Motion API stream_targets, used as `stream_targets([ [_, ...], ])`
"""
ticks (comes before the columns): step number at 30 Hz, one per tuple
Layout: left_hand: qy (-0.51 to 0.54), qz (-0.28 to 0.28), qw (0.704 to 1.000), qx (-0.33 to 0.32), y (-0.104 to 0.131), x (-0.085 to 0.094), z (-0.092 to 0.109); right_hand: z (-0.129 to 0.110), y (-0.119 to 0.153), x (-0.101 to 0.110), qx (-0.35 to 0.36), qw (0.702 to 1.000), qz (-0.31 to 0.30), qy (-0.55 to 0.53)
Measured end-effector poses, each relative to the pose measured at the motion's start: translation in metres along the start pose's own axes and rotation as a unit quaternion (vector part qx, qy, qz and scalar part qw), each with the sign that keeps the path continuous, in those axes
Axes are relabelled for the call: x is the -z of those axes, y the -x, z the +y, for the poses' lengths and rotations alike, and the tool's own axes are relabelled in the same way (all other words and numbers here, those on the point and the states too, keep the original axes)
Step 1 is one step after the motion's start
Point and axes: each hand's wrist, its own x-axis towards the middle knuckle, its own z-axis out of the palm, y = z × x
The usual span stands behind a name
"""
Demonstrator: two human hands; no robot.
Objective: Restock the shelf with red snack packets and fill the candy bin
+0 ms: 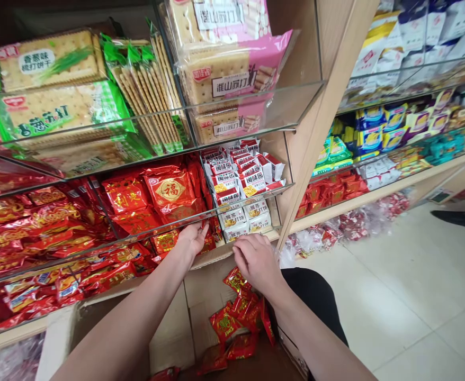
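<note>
My left hand (193, 236) reaches into the bottom shelf compartment, its fingers against red packets (209, 241); whether it grips one is hidden. To its right, my right hand (257, 259) is at the cardboard box's rim, in front of the white boxed crackers (236, 232). Its fingers are curled together, and I cannot make out anything in them. Below both hands, the cardboard box (169, 344) holds several loose red-and-gold packets (226, 321). Larger red packets with a gold emblem (171, 189) fill the shelf above my left hand.
Glass shelf fronts (252, 198) run just above my hands. Green cracker packs (69, 108) and pink ones (232, 79) sit higher. A wooden divider (315, 116) stands at the right, and bagged goods (336, 233) lie on the tiled floor (399, 275). A black shoe (461, 216) shows far right.
</note>
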Motion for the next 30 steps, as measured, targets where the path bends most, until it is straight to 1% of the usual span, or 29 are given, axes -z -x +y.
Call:
stream_targets([
  [6, -0.043, 0.043, 0.998, -0.001, -0.008, 0.003, -0.001, 0.000, 0.001, 0.000, 0.004, 1.000, 0.006, 0.000],
  [8, -0.057, 0.059, 0.997, -0.015, -0.009, 0.004, -0.002, 0.000, 0.001, 0.000, 0.005, 1.000, 0.006, 0.000],
  [10, -0.061, 0.069, 0.995, -0.043, -0.010, 0.004, -0.004, -0.001, 0.001, 0.001, 0.006, 1.000, 0.005, 0.000],
  [12, -0.058, 0.062, 0.993, -0.076, -0.009, 0.004, -0.006, -0.001, 0.001, 0.001, 0.007, 1.000, 0.005, 0.000],
  [14, -0.055, 0.043, 0.992, -0.105, -0.007, 0.004, -0.008, -0.001, 0.001, 0.001, 0.010, 1.000, 0.006, 0.002],
  [17, -0.065, 0.031, 0.989, -0.129, -0.007, 0.006, -0.010, 0.000, 0.002, 0.001, 0.012, 1.000, 0.005, 0.002],
  [20, -0.085, 0.059, 0.986, -0.129, -0.011, 0.008, -0.010, 0.000, 0.002, 0.001, 0.010, 1.000, 0.001, 0.000],
  [23, -0.100, 0.083, 0.985, -0.115, -0.016, 0.007, -0.008, 0.000, 0.002, 0.001, 0.010, 1.000, -0.001, -0.001],
  [26, -0.099, 0.095, 0.985, -0.103, -0.019, 0.006, -0.006, -0.001, 0.002, 0.000, 0.012, 1.000, 0.008, 0.000],
  [30, -0.074, 0.096, 0.988, -0.095, -0.023, 0.008, -0.008, -0.002, 0.002, 0.000, 0.019, 1.000, 0.017, 0.005],
])
